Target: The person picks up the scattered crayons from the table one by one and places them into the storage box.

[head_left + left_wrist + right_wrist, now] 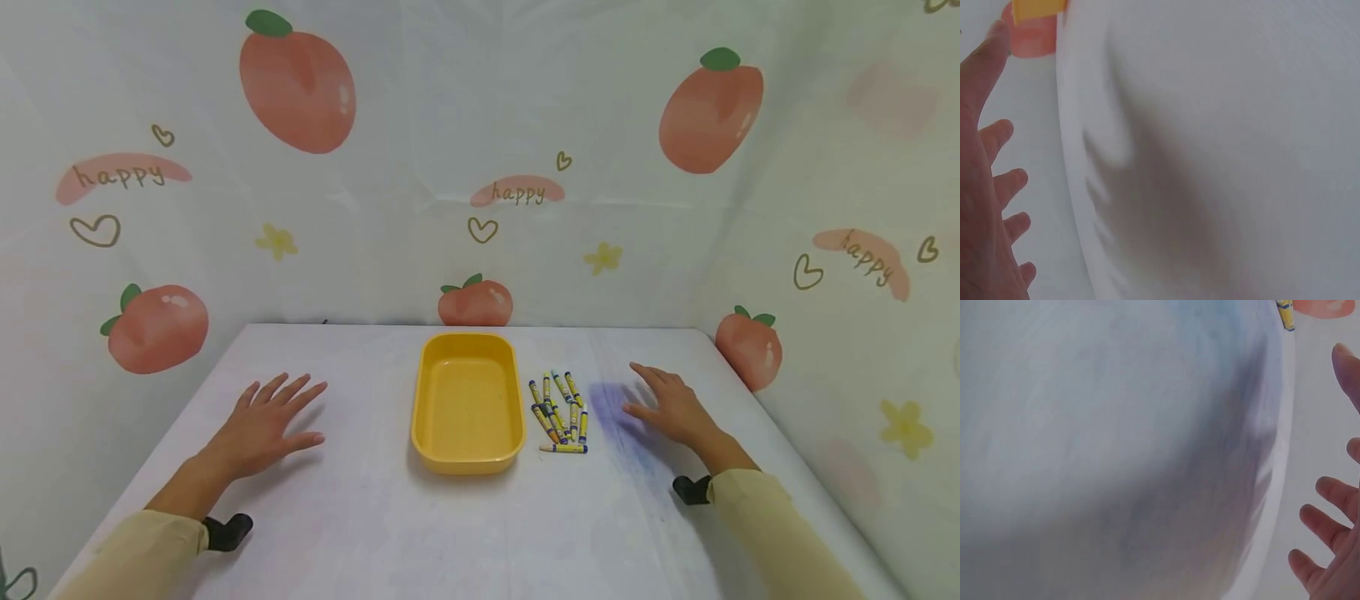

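Observation:
An empty yellow tray [467,404] sits in the middle of the white table [375,533]. Just right of it lie several yellow-and-blue crayons [558,411] in a loose pile. My left hand [264,421] rests flat on the table left of the tray, fingers spread, holding nothing. My right hand [667,404] lies flat right of the crayons, fingers straight, empty. In the left wrist view the left hand's fingers [997,181] show spread, with a corner of the tray [1038,9] at the top. The right wrist view shows the right hand's fingers [1329,519] and one crayon tip [1285,314].
A bluish smudge [615,408] marks the table between the crayons and my right hand. Walls with a peach-print cloth [480,167] close in the table at the back and both sides.

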The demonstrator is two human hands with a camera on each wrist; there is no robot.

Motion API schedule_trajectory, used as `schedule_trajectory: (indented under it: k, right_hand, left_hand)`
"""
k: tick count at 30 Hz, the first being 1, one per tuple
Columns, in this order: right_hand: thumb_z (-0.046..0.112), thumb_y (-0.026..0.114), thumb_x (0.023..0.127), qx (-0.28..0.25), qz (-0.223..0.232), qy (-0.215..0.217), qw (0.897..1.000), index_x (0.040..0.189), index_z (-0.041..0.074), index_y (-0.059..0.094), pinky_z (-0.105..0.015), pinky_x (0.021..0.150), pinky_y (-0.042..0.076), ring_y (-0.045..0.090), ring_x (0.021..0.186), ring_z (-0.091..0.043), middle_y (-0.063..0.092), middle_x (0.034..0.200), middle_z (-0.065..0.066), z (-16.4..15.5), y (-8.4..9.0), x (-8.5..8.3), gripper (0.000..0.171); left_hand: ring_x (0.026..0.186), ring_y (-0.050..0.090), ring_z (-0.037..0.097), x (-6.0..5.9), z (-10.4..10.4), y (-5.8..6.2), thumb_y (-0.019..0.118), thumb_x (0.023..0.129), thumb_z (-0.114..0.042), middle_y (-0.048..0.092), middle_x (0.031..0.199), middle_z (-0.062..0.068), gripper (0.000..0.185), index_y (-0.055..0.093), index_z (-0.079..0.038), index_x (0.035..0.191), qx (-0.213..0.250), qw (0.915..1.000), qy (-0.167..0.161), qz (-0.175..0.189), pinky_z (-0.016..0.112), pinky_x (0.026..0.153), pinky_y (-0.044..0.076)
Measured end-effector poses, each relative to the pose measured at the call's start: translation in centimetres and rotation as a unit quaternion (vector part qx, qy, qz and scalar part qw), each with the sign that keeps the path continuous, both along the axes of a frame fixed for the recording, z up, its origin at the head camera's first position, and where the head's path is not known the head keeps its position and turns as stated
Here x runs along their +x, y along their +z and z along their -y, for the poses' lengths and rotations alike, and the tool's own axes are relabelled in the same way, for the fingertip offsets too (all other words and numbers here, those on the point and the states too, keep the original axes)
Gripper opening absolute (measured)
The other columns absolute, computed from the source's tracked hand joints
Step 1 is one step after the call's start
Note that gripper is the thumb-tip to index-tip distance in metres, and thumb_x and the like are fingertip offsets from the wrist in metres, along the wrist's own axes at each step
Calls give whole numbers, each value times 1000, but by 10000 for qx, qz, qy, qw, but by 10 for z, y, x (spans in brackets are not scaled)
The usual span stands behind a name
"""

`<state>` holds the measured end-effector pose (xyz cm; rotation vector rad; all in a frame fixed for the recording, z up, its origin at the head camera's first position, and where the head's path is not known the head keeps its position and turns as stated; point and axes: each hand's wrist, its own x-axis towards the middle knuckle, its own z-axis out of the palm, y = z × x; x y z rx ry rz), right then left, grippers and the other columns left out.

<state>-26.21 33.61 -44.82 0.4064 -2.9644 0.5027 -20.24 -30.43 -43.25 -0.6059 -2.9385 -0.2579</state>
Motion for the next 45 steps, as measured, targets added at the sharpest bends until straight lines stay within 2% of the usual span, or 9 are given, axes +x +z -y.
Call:
schedule_trajectory:
  k: [11,23,29,35,41,45]
  right_hand:
    - [46,69,87,-255,537,-48,9982,151,11,32,-67,100,33,37,129,-48,41,145,-26,21,1,-10,82]
    - [41,69,89,-529,608,266,9964,149,7,35,-62,101,35,47,123,-43,54,132,-24,42,2,-21,77]
    - [36,70,89,-629,582,380,9956,149,5,36,-61,100,37,50,120,-43,55,130,-25,51,3,-25,75]
    - [33,69,90,-658,739,362,9944,149,6,36,-60,100,38,50,119,-43,55,129,-25,61,4,-30,73]
    - [32,69,91,-498,819,394,9946,147,4,38,-57,98,41,53,116,-41,56,127,-24,69,1,-39,70]
    - [29,70,90,-472,966,223,9940,147,5,40,-56,99,41,53,115,-40,58,126,-23,72,1,-45,68]
  left_hand:
    - [133,34,45,-5,-25,-9,63,90,-49,39,149,17,70,41,-18,148,839,9954,-444,-135,64,104,25]
    - [135,34,39,-7,-55,-13,60,92,-51,37,152,13,69,38,-22,150,1389,9892,-424,210,65,105,27]
    - [136,35,35,-9,-69,-17,60,91,-53,38,151,8,70,37,-24,151,1678,9845,-370,359,62,107,28]
    - [135,38,32,-10,-84,-13,63,89,-53,42,149,3,73,36,-28,151,1983,9778,-277,614,58,108,29]
    - [137,35,32,-15,-102,-9,67,88,-48,40,151,2,73,33,-35,152,2233,9698,72,978,60,108,27]
    - [135,38,31,-19,-116,-6,66,86,-56,41,150,3,76,33,-35,151,2483,9615,227,1158,62,106,30]
